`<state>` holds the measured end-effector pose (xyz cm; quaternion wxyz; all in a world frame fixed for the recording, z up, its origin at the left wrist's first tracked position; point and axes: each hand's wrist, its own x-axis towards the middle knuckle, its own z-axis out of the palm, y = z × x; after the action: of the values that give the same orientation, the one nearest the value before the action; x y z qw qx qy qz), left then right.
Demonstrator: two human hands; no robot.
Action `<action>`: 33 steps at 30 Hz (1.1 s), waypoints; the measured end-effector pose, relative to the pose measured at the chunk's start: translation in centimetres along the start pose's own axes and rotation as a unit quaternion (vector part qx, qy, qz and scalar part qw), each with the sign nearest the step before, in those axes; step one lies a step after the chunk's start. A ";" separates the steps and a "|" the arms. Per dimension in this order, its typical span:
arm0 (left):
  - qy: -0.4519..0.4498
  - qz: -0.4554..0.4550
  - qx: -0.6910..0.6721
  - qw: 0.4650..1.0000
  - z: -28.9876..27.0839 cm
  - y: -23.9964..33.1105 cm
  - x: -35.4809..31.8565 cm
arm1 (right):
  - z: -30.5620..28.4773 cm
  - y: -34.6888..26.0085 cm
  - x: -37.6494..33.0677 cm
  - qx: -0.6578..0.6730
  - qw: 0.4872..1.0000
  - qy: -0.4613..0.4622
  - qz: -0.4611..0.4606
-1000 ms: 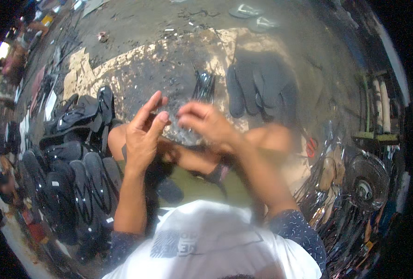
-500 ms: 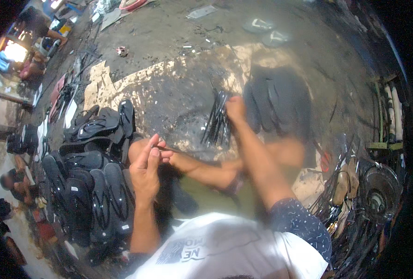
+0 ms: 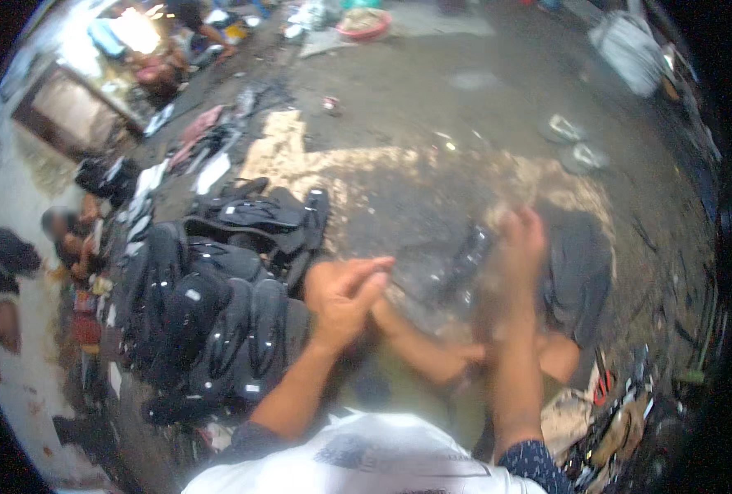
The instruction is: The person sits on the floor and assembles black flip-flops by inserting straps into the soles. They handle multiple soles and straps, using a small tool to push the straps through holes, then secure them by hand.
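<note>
My left hand (image 3: pixel 345 300) is held above my folded leg, with thumb and fingers drawn together; whatever they hold is too small to make out. Out in front, my right hand (image 3: pixel 522 239) is smeared by motion, between a bundle of shiny black strips (image 3: pixel 470 253) and dark sandal soles (image 3: pixel 578 267). Whether it holds anything does not show. Close to my left hand lies a large heap of black flip-flops (image 3: pixel 226 329), several with small white stickers.
Worn cardboard (image 3: pixel 279 152) covers part of the dark ground. A pair of sandals (image 3: pixel 576 142) lies far right, a red basin (image 3: pixel 364 26) far ahead. Scraps and strips (image 3: pixel 605 428) are piled by my right side. Another person (image 3: pixel 73 235) sits by the left wall.
The view has swung left, shifting the scene rightward in the picture. My right hand has left the edge of the strip bundle and blurs near the soles. My left hand stays raised with its fingers together.
</note>
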<state>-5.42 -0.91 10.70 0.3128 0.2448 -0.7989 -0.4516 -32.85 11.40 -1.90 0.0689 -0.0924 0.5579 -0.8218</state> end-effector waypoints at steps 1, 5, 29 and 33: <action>-0.007 -0.027 -0.046 0.999 -0.1 0.2 0.1 | 1.2 -2.8 -1.4 0.029 0.999 -0.040 -0.003; -0.024 -0.079 -0.160 0.984 -0.4 0.7 0.2 | 3.8 -10.1 -6.8 0.041 0.989 -0.144 0.003; -0.003 -0.078 -0.295 0.952 0.6 0.4 -1.6 | 5.7 -14.2 -14.2 -0.204 0.884 -0.305 -0.289; 0.000 -0.093 -0.272 0.958 0.9 1.3 -1.5 | 5.6 -14.1 -14.2 -0.202 0.885 -0.319 -0.274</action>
<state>-5.19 1.25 11.04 0.3237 0.2238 -0.6199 -0.6789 -17.91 14.64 12.19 -0.0047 -0.5103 0.6125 -0.6036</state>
